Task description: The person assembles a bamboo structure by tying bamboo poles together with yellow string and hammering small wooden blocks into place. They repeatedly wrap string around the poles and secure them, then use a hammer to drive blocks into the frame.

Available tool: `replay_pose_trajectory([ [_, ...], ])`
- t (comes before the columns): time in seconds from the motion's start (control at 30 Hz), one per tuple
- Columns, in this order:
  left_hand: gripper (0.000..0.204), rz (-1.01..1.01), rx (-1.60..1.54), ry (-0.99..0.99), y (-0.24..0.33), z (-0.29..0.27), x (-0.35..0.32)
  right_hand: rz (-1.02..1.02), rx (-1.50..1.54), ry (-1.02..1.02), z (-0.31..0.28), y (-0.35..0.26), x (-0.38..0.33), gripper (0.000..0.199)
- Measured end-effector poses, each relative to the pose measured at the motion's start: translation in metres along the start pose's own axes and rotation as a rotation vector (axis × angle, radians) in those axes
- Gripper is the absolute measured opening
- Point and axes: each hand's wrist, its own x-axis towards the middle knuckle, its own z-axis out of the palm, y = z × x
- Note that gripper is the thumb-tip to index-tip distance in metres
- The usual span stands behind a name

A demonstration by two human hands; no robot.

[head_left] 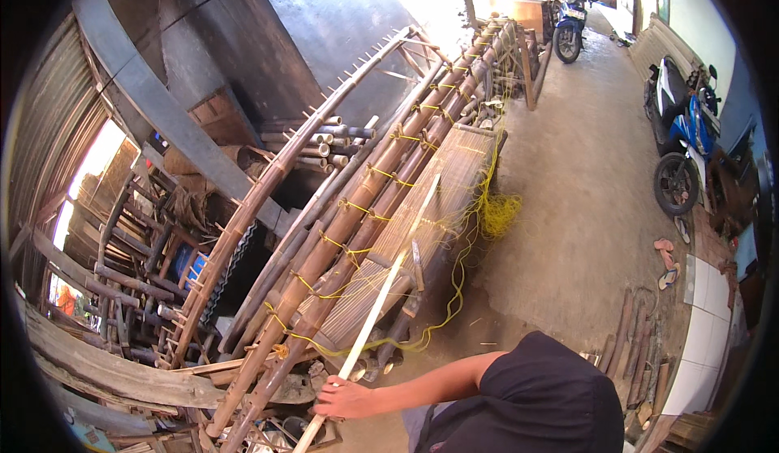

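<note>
Reaching in from the lower right, my right hand (345,399) is closed around the lower part of a long, pale split-bamboo strip (376,313). The strip slants up and away across a slatted bamboo panel (442,179). Close to the strip's middle stands a short, narrow piece (418,265), perhaps a blade or a stick; I cannot tell which. Left of the panel run long brown bamboo poles (349,216), bound at intervals with yellow twine. Loose yellow twine (501,214) hangs tangled at the panel's right edge and trails toward me. My left hand is out of sight.
A curved bamboo rail with pegs (280,165) rises on the left, beside stacked cut bamboo (320,149). Concrete floor (568,185) stretches along the right. Blue motorbikes (680,161) stand far off and at right, near sandals (667,262) and short wooden poles (635,343).
</note>
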Motion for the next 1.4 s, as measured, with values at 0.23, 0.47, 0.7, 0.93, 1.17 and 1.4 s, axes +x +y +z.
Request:
replay_pose_trajectory([
  [0.23, 0.043, -0.017, -0.061, -0.079, 0.028, -0.055, 0.045, -0.14, 0.118, 0.002, 0.058, -0.108, 0.087, 0.035],
  [0.47, 0.043, -0.05, -0.099, -0.139, 0.054, -0.129, 0.103, -0.186, 0.287, 0.107, 0.12, -0.278, 0.174, 0.025],
  [0.7, 0.043, -0.036, -0.111, -0.157, 0.089, -0.195, 0.14, -0.107, 0.323, 0.238, 0.117, -0.269, 0.135, 0.067],
  [0.93, 0.043, -0.032, -0.14, -0.127, 0.109, -0.249, 0.162, 0.16, 0.249, -0.267, 0.165, -0.203, 0.013, 0.084],
  [1.17, 0.043, 0.027, -0.192, -0.063, 0.147, -0.317, 0.188, 0.376, 0.229, -0.625, 0.201, -0.176, -0.075, 0.071],
  [1.4, 0.044, 0.137, -0.208, -0.087, 0.212, -0.405, 0.218, 0.745, 0.167, -0.929, 0.246, -0.134, -0.201, 0.053],
])
